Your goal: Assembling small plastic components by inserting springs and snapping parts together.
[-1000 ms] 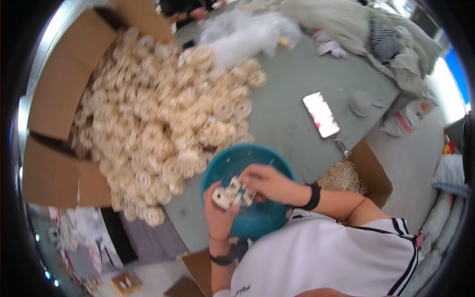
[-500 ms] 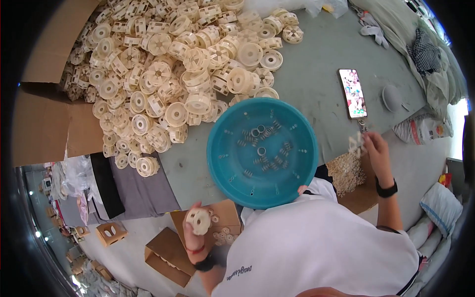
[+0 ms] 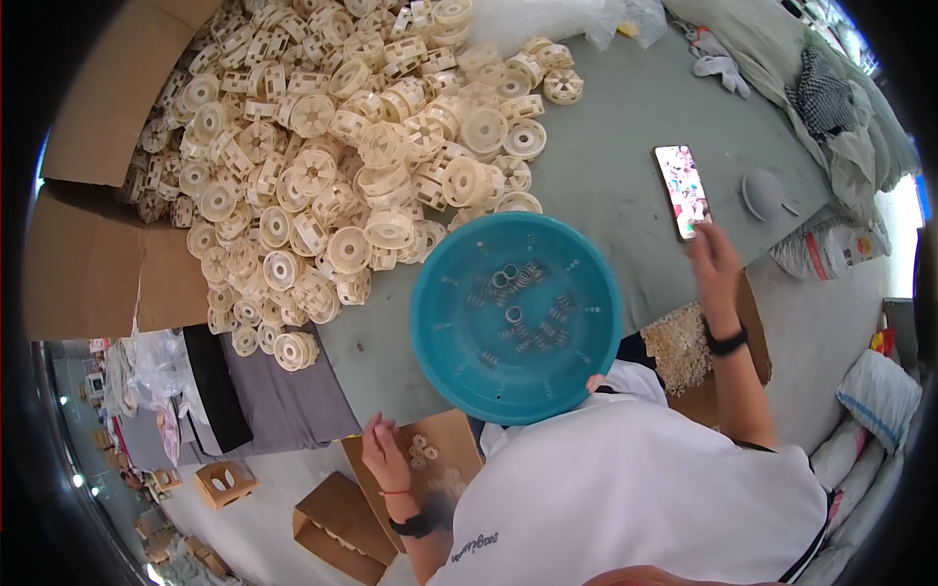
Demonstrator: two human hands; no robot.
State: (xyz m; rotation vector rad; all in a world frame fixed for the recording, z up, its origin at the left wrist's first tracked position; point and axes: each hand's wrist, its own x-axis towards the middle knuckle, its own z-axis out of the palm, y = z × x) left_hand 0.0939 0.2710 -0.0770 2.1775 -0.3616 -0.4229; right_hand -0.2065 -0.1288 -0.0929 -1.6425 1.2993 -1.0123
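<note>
Found left hand with fingers loosely spread, at the left side of a cardboard box holding small pale round parts. Found right hand with fingers bent, at the lower end of a lit phone; cannot tell whether pinching anything. Just below right hand, noted a carton of small pale pieces. Between both hands, noted a teal basin containing coil springs. Beyond left hand, noted heaped cream wheel-shaped parts.

Bright, even light washes the counter, shadows staying soft; the phone screen glows, tiny lamps flare lower left, and the fisheye edges bow into black.
</note>
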